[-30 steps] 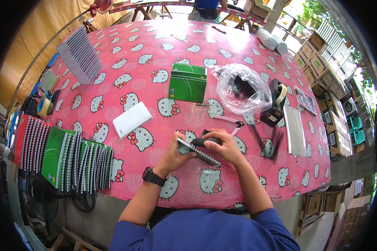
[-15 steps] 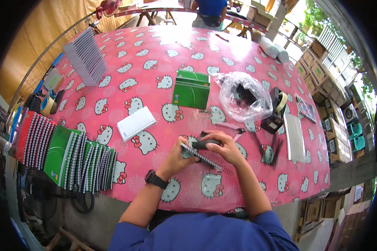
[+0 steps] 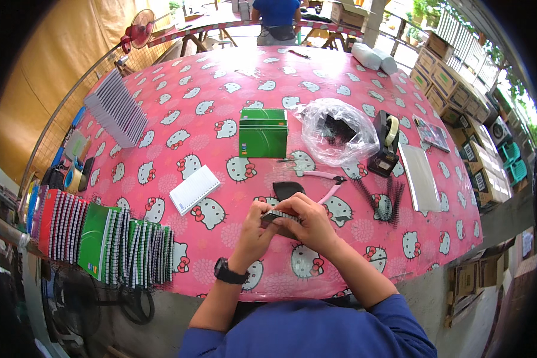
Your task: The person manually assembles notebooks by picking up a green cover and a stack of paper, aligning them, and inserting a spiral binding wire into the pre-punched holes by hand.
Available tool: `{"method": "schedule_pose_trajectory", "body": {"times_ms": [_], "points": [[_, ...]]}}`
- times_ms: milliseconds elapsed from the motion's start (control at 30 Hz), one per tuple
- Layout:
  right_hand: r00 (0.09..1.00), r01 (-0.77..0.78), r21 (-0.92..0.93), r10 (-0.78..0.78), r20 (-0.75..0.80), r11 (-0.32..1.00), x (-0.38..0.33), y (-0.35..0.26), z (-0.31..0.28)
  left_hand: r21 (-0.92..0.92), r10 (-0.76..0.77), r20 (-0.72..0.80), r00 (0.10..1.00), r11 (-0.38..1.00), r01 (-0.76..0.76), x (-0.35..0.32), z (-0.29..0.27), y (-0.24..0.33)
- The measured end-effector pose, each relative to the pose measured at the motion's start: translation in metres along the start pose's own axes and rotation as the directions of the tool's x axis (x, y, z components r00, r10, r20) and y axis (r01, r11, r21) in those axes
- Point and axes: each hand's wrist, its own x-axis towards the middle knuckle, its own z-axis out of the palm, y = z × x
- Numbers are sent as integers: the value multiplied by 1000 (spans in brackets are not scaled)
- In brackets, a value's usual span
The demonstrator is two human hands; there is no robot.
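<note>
Ringed notebooks (image 3: pixel 95 238): packed in a row at the table's (image 3: pixel 376 232) left edge, leaning on one another, likely so they stay up and out of the way.
Paper stack (image 3: pixel 116 113): stands behind them, layers staggered, probably to keep batches apart.
Loose pad (image 3: pixel 195 190): flat, left of the hands, within easy reach.
Left hand (image 3: pixel 256 230): narrow pinch on the small notebook's left end; seems to steady it.
Small notebook (image 3: pixel 278 215): between both hands over the table's near side, ringed edge up, presumably to expose the binding.
Dark piece (image 3: pixel 287 189): just beyond the hands; kind unclear.
Right hand (image 3: pixel 311 224): fingers curled over the notebook's right end, holding it too.
Pliers (image 3: pixel 339 179): lying spread, handy to the right hand.
Black coils (image 3: pixel 394 200): bunched nearer than the tape dispenser (image 3: pixel 383 156), apparently for right-side reach.
</note>
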Motion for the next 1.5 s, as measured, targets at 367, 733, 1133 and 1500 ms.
{"method": "schedule_pose_trajectory", "body": {"times_ms": [367, 733, 1133, 1500], "points": [[998, 60, 147, -55, -40, 987, -7, -32, 3, -33, 80, -170, 982, 996, -87, -20, -17, 46], [960, 271, 82, -263, -91, 959, -3, -30, 6, 113, 151, -122, 981, 984, -137, -28, -26, 65], [974, 200, 54, -204, 94, 978, -11, -44, 3, 62, 38, -239, 970, 998, -24, -42, -27, 75], [996, 92, 119, -91, -13, 989, -7, -48, -8, 471, 306, -623, 720, 882, 32, -63, -134, 167]]}}
